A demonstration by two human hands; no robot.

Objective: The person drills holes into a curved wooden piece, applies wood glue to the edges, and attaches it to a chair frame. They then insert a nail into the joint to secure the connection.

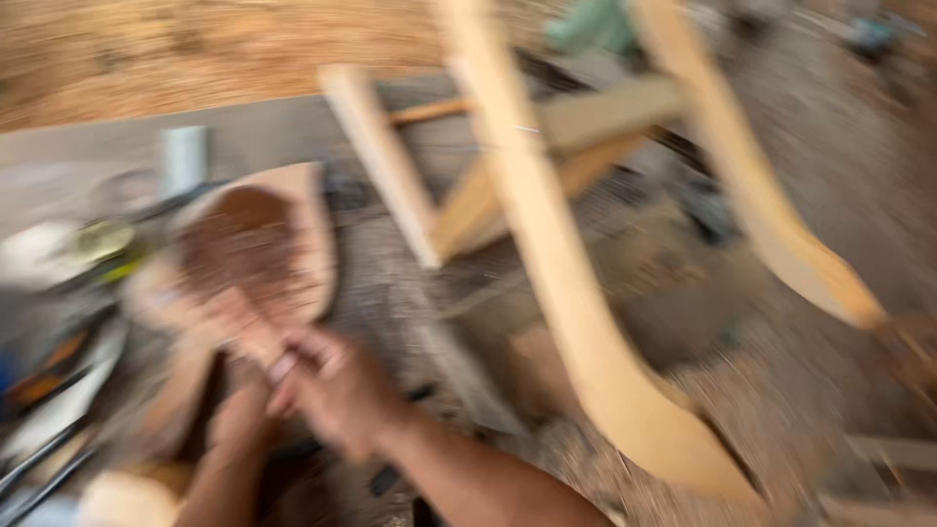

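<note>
Wooden piece [259, 244] lies just above both hands: right hand [337, 385] curls at its lower edge; left hand's [239, 415] grip is too blurred to tell.

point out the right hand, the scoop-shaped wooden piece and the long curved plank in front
right hand [337, 390], head view, back of the hand
scoop-shaped wooden piece [314, 224], head view, its pale right rim
long curved plank [561, 283], head view, middle of its length

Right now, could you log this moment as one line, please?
view blurred | both hands together by carved wooden piece | grip unclear | curved wooden frame alongside
</note>
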